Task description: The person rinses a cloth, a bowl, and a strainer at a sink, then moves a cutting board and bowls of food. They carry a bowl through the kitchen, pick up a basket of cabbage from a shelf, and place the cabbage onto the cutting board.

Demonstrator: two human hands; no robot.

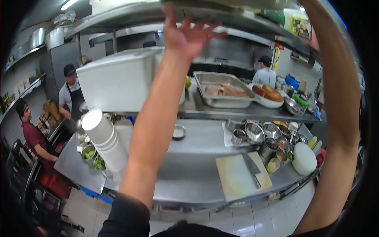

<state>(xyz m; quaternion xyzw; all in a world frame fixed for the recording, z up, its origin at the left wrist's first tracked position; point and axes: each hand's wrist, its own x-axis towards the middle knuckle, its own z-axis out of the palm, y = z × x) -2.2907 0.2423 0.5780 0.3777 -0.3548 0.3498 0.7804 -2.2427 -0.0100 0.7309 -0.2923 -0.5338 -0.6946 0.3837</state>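
Note:
Both my arms are raised toward the top steel shelf (pixel 130 14). My left hand (pixel 185 33) is up at the shelf's edge with fingers spread, just below a pale flat object (pixel 221 4) lying on the shelf, and nothing is in its grip. My right forearm rises along the right side. My right hand (pixel 314 17) reaches the top edge near a yellow-green packet (pixel 300 25). It is blurred and mostly cut off, so its fingers cannot be read.
Below lies a steel counter (pixel 197 166) with a cutting board (pixel 241 175), a cleaver (pixel 252 168), steel bowls (pixel 254 132) and stacked white cups (pixel 104 136). A white bin (pixel 118 81) and food tray (pixel 223 91) sit on the middle shelf. Two people stand left, one behind.

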